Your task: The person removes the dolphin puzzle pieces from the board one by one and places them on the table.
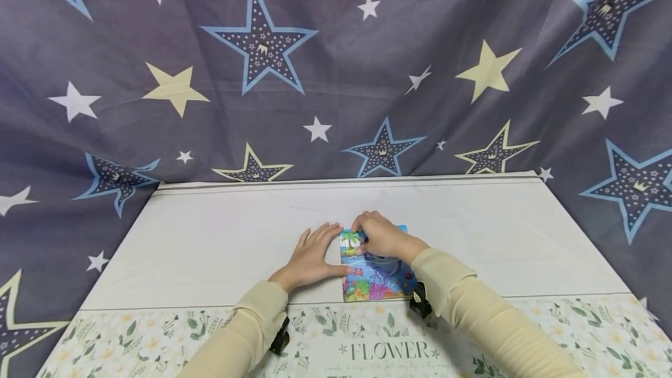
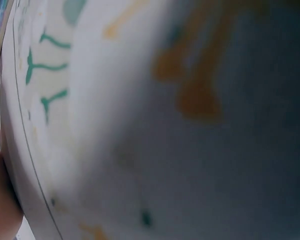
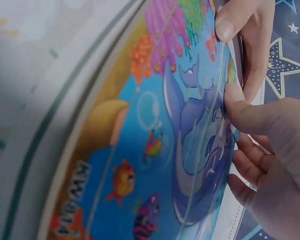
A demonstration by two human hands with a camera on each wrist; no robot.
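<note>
White tabletop [image 1: 226, 244] flanks picture board [image 1: 374, 282] widely; left hand [image 1: 312, 256] spread at its left edge; right hand [image 1: 382, 234] curled, grip unclear.

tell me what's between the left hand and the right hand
The palm-tree corner of the colourful picture board lies between the left hand and the right hand, as the head view shows.

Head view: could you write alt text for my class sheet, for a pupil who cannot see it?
A person's left hand lies at the left edge of a colourful sea-themed picture board, while their right hand bends over its upper part. The board lies on a white tablecloth with a flowery near strip, before dark fabric printed with stars.
</note>
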